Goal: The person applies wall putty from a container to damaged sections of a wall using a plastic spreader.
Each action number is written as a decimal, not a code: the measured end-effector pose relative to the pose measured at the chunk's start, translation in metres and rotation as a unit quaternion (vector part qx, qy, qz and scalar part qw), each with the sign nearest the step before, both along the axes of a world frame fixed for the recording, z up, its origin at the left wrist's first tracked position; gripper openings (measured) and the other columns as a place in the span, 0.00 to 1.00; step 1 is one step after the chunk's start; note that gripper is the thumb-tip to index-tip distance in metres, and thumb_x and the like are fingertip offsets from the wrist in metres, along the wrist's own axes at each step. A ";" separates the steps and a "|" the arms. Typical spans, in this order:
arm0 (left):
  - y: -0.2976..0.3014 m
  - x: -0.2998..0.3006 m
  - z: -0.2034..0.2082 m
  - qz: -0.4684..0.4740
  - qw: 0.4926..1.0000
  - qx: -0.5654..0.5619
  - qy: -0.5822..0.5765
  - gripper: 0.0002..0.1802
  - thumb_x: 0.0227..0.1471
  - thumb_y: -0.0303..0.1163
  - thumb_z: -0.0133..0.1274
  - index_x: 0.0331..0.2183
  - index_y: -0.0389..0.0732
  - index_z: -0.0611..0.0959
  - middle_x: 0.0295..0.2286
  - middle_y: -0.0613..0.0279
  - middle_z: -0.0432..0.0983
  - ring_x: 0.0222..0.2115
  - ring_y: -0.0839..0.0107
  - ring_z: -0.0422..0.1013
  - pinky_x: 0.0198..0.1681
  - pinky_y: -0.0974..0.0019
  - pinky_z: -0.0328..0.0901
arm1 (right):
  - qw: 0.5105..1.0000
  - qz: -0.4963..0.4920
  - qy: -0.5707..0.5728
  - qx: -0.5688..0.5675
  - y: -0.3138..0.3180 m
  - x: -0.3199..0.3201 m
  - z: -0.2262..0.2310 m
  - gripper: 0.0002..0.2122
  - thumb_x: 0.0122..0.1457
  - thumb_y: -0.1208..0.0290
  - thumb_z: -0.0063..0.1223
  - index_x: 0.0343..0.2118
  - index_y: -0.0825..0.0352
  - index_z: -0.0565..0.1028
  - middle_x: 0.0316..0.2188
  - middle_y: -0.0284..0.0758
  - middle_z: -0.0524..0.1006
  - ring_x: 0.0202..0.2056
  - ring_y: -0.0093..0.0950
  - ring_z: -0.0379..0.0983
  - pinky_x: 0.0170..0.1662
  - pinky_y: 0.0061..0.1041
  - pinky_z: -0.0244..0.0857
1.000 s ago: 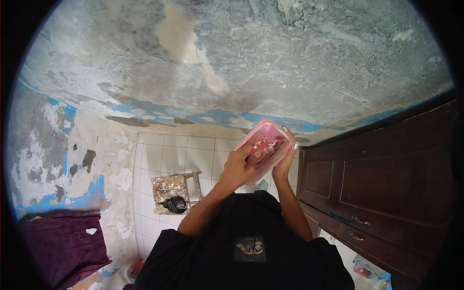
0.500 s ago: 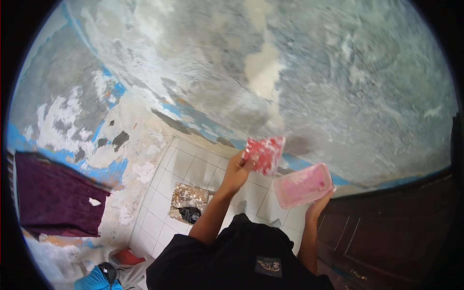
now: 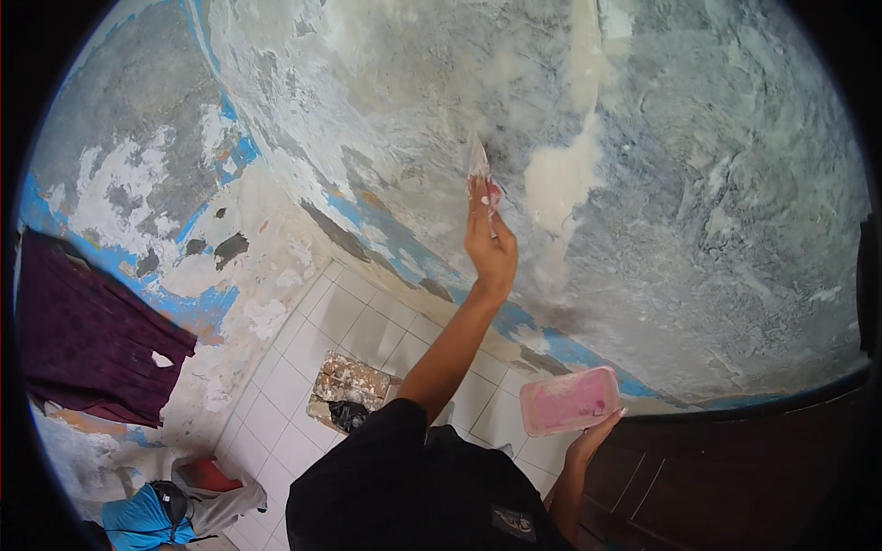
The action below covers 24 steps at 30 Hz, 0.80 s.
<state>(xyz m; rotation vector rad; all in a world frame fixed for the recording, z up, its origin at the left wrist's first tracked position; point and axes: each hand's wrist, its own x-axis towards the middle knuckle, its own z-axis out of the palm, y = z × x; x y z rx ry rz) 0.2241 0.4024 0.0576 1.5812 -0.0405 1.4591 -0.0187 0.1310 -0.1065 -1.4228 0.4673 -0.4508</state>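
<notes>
My left hand point(image 3: 491, 253) is raised to the grey wall point(image 3: 707, 211), its fingers closed around a flat red putty spreader point(image 3: 480, 170) smeared with white. The spreader shows nearly edge-on, its far end at the wall surface left of a cream filler patch point(image 3: 562, 184). Lower down, my right hand point(image 3: 593, 439) grips the right end of a pink rectangular plastic tub point(image 3: 570, 401). The tub tilts so that its inside shows, with pale residue on its walls and bottom. My right fingers are partly hidden beneath it.
A paint-spattered stool point(image 3: 354, 378) with a black plastic bag point(image 3: 347, 416) on it stands on the white tiled floor point(image 3: 276, 376). Dark wooden panelling point(image 3: 717, 468) is at the lower right. A purple cloth point(image 3: 101, 331) hangs at left, above a blue bundle point(image 3: 147, 519).
My left hand has moved up to the wall, turning the spreader from face-on to nearly edge-on. The tub in my right hand has shifted slightly lower. The view has shifted a little.
</notes>
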 end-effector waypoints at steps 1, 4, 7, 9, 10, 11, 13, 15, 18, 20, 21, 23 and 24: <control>-0.009 0.010 -0.002 -0.018 1.000 0.011 0.007 0.26 0.58 0.16 0.43 0.59 0.26 0.69 0.60 0.36 0.63 0.62 0.44 0.59 0.62 0.51 0.58 | 1.000 -0.001 0.000 -0.002 -0.003 0.000 -0.004 0.34 0.70 0.41 0.28 0.61 0.71 0.63 0.58 0.41 0.66 0.59 0.33 0.63 0.63 0.34 0.53; -0.045 0.029 -0.013 0.034 0.994 0.090 0.058 0.28 0.55 0.14 0.43 0.59 0.26 0.68 0.59 0.37 0.63 0.62 0.43 0.60 0.62 0.51 0.58 | 0.996 -0.030 0.000 0.087 -0.003 0.002 -0.009 0.31 0.73 0.46 0.24 0.61 0.72 0.64 0.57 0.41 0.67 0.59 0.33 0.62 0.64 0.34 0.52; -0.047 -0.003 -0.022 -0.058 0.990 0.103 0.083 0.30 0.53 0.13 0.44 0.59 0.27 0.69 0.58 0.36 0.65 0.61 0.43 0.61 0.62 0.52 0.59 | 0.997 -0.027 0.001 0.076 -0.006 0.007 -0.010 0.32 0.72 0.46 0.24 0.61 0.72 0.63 0.58 0.42 0.67 0.59 0.33 0.62 0.64 0.34 0.52; -0.038 -0.030 -0.044 -0.119 0.987 0.092 0.063 0.29 0.53 0.12 0.43 0.59 0.28 0.70 0.57 0.37 0.67 0.60 0.44 0.63 0.62 0.53 0.60 | 0.996 -0.014 0.027 0.088 -0.007 0.009 -0.015 0.36 0.68 0.39 0.30 0.64 0.69 0.60 0.62 0.41 0.63 0.62 0.35 0.60 0.64 0.35 0.53; -0.030 -0.036 -0.043 -0.182 0.979 0.083 0.038 0.29 0.53 0.12 0.43 0.58 0.29 0.71 0.56 0.38 0.68 0.59 0.45 0.64 0.61 0.55 0.61 | 0.996 -0.010 0.025 0.088 -0.004 0.014 -0.010 0.36 0.68 0.39 0.30 0.64 0.69 0.60 0.62 0.41 0.63 0.62 0.35 0.60 0.64 0.35 0.53; -0.023 -0.038 -0.040 -0.179 0.980 0.083 0.037 0.29 0.53 0.12 0.43 0.58 0.29 0.71 0.56 0.38 0.68 0.59 0.45 0.64 0.61 0.55 0.61 | 0.997 0.009 0.024 0.075 0.000 0.017 -0.006 0.36 0.68 0.39 0.31 0.65 0.69 0.59 0.63 0.42 0.62 0.63 0.35 0.58 0.66 0.35 0.51; -0.007 -0.043 -0.026 -0.108 0.992 -0.054 0.040 0.26 0.56 0.14 0.42 0.57 0.29 0.72 0.55 0.40 0.71 0.58 0.48 0.66 0.60 0.59 0.62 | 0.997 0.029 0.020 0.063 0.007 0.025 0.003 0.36 0.69 0.40 0.31 0.65 0.70 0.58 0.64 0.42 0.61 0.64 0.34 0.57 0.67 0.35 0.48; 0.023 -0.028 0.002 -0.058 0.990 -0.111 0.071 0.25 0.57 0.16 0.41 0.57 0.29 0.72 0.55 0.41 0.70 0.58 0.49 0.66 0.59 0.60 0.62 | 0.996 0.023 0.036 0.080 0.014 0.029 0.008 0.36 0.69 0.40 0.30 0.66 0.71 0.56 0.64 0.42 0.60 0.65 0.34 0.55 0.68 0.34 0.44; 0.022 -0.001 0.032 -0.026 0.986 -0.147 0.073 0.25 0.58 0.17 0.39 0.58 0.29 0.71 0.56 0.42 0.70 0.58 0.50 0.67 0.59 0.62 0.63 | 0.998 0.047 0.008 0.050 0.016 0.028 0.005 0.36 0.69 0.41 0.30 0.66 0.71 0.55 0.65 0.42 0.59 0.65 0.33 0.55 0.68 0.33 0.44; 0.001 0.008 0.033 -0.043 0.991 -0.123 0.043 0.26 0.57 0.17 0.38 0.58 0.29 0.71 0.56 0.41 0.70 0.58 0.50 0.67 0.59 0.62 0.63 | 0.998 0.028 0.010 0.056 0.024 0.025 0.013 0.34 0.70 0.42 0.29 0.64 0.71 0.60 0.61 0.41 0.64 0.62 0.33 0.59 0.65 0.34 0.49; -0.012 0.004 0.026 -0.033 0.998 -0.056 0.021 0.28 0.54 0.15 0.39 0.58 0.29 0.71 0.56 0.41 0.70 0.57 0.49 0.67 0.58 0.61 0.63 | 0.998 0.010 0.015 0.062 0.028 0.024 0.016 0.32 0.71 0.43 0.28 0.61 0.70 0.64 0.56 0.41 0.68 0.58 0.33 0.64 0.62 0.34 0.55; -0.042 -0.005 0.011 -0.030 1.000 0.010 -0.001 0.31 0.52 0.13 0.39 0.58 0.30 0.71 0.56 0.41 0.70 0.57 0.49 0.68 0.58 0.61 0.64 | 0.997 0.024 0.018 0.072 0.018 0.016 0.007 0.34 0.70 0.42 0.29 0.63 0.71 0.61 0.60 0.41 0.65 0.61 0.33 0.61 0.65 0.34 0.51; -0.054 -0.014 0.003 -0.059 0.997 0.047 0.006 0.30 0.52 0.12 0.40 0.58 0.29 0.72 0.56 0.41 0.70 0.57 0.51 0.68 0.59 0.60 0.63 | 0.995 0.043 0.025 0.082 0.014 0.012 0.000 0.35 0.70 0.41 0.29 0.65 0.71 0.58 0.63 0.41 0.62 0.64 0.33 0.58 0.67 0.33 0.48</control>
